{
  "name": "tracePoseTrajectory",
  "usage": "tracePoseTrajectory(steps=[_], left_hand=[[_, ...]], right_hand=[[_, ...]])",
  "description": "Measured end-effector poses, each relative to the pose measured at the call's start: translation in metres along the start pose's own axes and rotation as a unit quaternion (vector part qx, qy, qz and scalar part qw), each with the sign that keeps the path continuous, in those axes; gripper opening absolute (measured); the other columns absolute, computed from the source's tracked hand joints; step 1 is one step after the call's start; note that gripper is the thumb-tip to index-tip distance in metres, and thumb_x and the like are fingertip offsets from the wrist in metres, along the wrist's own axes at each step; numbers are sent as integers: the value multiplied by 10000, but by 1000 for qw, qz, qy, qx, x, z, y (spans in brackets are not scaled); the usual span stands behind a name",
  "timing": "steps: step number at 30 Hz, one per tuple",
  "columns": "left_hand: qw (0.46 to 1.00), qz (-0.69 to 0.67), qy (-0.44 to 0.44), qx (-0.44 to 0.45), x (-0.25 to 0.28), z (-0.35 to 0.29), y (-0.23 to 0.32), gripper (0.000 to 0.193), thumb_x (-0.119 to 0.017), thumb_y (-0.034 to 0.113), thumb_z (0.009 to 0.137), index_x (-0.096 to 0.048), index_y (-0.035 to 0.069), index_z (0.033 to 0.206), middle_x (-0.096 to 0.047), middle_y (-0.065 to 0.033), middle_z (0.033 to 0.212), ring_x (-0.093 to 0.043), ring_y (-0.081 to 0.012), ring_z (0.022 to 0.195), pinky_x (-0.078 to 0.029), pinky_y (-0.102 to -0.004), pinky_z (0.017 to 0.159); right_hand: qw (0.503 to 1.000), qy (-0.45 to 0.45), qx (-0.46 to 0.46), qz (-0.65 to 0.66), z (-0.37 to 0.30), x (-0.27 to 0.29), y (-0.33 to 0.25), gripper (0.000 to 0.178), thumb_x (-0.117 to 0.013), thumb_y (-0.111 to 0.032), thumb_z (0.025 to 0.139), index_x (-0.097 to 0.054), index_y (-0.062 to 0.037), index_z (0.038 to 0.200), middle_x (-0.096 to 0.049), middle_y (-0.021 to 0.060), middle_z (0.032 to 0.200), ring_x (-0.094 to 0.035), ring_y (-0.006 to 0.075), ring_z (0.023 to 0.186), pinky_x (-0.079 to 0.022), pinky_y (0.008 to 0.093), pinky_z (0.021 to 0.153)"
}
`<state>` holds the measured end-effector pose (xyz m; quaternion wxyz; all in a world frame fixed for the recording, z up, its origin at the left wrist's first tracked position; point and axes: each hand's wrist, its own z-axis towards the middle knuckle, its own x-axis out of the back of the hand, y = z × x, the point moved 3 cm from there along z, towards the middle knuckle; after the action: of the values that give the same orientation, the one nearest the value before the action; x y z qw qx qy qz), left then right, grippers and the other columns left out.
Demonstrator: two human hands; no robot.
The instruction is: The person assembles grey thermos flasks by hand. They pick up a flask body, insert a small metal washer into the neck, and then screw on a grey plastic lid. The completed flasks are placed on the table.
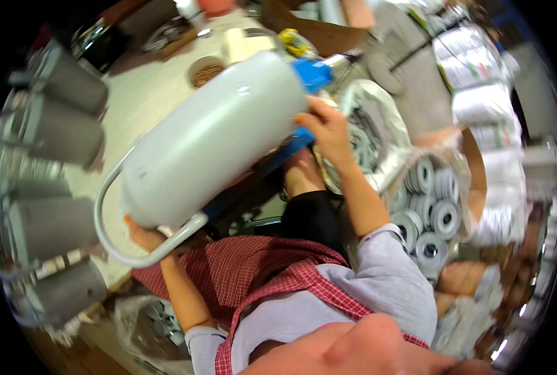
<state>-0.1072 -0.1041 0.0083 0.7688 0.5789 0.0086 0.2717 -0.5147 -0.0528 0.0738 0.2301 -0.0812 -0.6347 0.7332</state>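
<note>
Wearer (291,300) closest to my camera, I saw the left hand (146,237) bracing the near end of the cylinder (216,137) and the right hand (331,134) gripping its far rim, seemingly balancing it, tilted, by the tabletop (134,106).

A smooth, pale grey cylindrical container (213,140) with a curved handle (172,244) slants between the two hands (333,134).
</note>
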Motion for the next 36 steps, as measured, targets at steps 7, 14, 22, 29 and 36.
tracePoseTrajectory(steps=[7, 14, 22, 29, 36], left_hand=[[990, 141, -30, -13, 12, -2, -11, 376, -391, 209, 1016, -634, -78, 1028, -663, -168, 1042, -639, -212, 862, -494, -322, 793], [957, 188, -58, -214, 17, 5, -6, 457, -321, 343, 1047, -486, -45, 1223, -605, -154, 1162, -633, -218, 953, -536, -356, 842], [999, -43, -15, 17, 20, 1, -17, 438, -309, 341, 1052, -514, -25, 1178, -625, -131, 1096, -631, -194, 946, -534, -333, 831], [990, -130, 2, 63, 2, 2, -31, 368, -386, 247, 1024, -599, -35, 924, -602, -61, 864, -532, -126, 789, -454, -281, 740], [970, -198, -19, 137, -23, -5, -15, 375, -485, 288, 996, -630, -13, 825, -568, -8, 757, -481, -87, 718, -412, -270, 613]], right_hand=[[984, 154, -20, 87, -39, 86, 142, 308, -645, -72, 855, -642, -1, 1155, -674, 113, 1014, -646, 200, 918, -486, 305, 862], [804, 102, -430, -397, -61, 260, 402, 565, -645, -364, 820, -575, 49, 1200, -613, 304, 1150, -596, 415, 1092, -463, 447, 937], [888, 185, -273, -320, -56, 255, 353, 458, -674, -200, 761, -590, 63, 1126, -673, 171, 892, -657, 244, 803, -502, 364, 699], [973, 52, 98, -201, -28, 180, 47, 431, -695, -129, 778, -577, -36, 1182, -639, 88, 912, -584, 146, 740, -481, 296, 688], [835, -210, 438, -260, 17, 28, -137, 470, -762, -216, 768, -584, 25, 1129, -655, 188, 995, -633, 269, 800, -503, 352, 686]])
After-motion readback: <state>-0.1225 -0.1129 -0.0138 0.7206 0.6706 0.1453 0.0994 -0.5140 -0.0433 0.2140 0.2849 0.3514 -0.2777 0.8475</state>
